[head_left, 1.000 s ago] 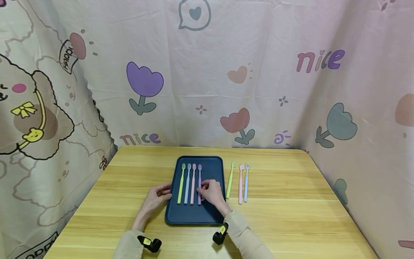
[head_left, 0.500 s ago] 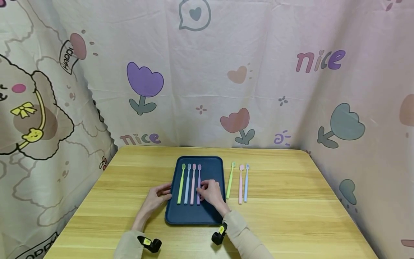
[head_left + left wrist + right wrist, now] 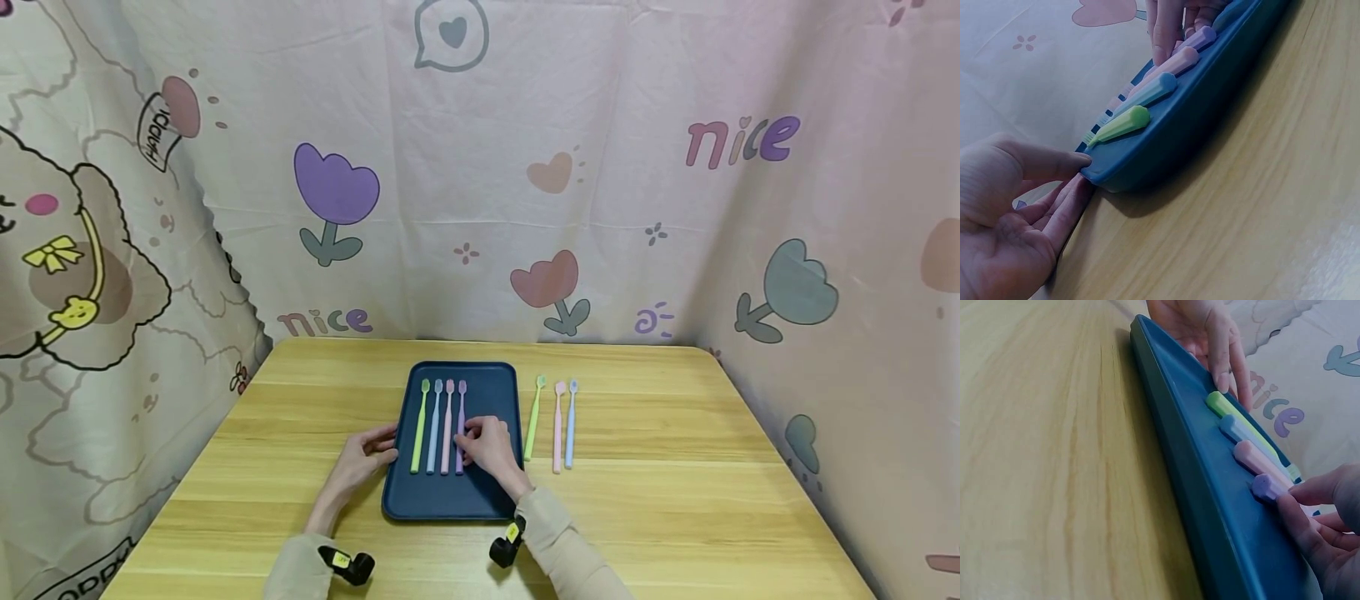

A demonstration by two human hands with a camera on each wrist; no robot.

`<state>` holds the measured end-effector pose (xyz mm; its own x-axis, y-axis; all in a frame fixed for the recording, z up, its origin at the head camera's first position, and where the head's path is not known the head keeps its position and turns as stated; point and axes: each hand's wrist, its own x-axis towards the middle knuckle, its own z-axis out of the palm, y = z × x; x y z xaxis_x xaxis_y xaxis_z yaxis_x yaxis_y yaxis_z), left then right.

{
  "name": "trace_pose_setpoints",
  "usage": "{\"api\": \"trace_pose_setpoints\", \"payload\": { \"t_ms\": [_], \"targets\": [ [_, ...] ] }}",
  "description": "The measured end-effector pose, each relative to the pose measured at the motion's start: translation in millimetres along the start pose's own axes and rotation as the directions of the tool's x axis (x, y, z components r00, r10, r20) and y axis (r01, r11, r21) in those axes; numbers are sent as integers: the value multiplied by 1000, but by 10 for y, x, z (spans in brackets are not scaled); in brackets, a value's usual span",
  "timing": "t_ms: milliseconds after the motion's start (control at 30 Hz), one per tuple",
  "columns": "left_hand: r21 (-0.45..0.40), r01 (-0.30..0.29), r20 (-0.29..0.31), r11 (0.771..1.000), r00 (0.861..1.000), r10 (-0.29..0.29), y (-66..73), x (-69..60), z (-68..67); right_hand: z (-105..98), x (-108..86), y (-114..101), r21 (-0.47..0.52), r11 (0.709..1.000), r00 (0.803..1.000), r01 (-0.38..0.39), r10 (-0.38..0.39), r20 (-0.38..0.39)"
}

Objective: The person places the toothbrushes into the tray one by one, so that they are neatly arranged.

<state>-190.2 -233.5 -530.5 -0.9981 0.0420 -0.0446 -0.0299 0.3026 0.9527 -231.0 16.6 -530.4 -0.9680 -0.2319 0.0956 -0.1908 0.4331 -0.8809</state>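
A dark blue tray [image 3: 427, 504] lies on the table with four toothbrushes side by side in it: green [image 3: 420, 429], light blue [image 3: 434, 429], pink [image 3: 447, 429] and purple [image 3: 462, 404]. My right hand [image 3: 491, 448] pinches the purple toothbrush between thumb and finger at its handle. In the right wrist view the end of the purple handle [image 3: 1266, 486] shows beside the fingertips. At the tray's left edge, my left hand [image 3: 360, 462] grips the rim. The left wrist view shows its thumb [image 3: 1066, 162] over the rim and the other fingers against the outside.
Right of the tray, on the wooden table [image 3: 660, 500], lie three more toothbrushes: green [image 3: 533, 421], pink [image 3: 558, 429] and blue [image 3: 572, 425]. A printed curtain [image 3: 465, 183] hangs behind the table and along its sides.
The purple toothbrush has shifted slightly left toward the pink one, along with my right hand. My left hand and the tray stay where they were.
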Motion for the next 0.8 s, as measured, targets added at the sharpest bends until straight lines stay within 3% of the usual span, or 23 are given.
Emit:
{"api": "trace_pose_setpoints", "payload": {
  "t_ms": [800],
  "targets": [
    [-5, -12, 5, 1000, 1000, 12, -8, 3, -10, -2, -19, -29, -16, 1000, 1000, 22, -22, -13]
  ]
}}
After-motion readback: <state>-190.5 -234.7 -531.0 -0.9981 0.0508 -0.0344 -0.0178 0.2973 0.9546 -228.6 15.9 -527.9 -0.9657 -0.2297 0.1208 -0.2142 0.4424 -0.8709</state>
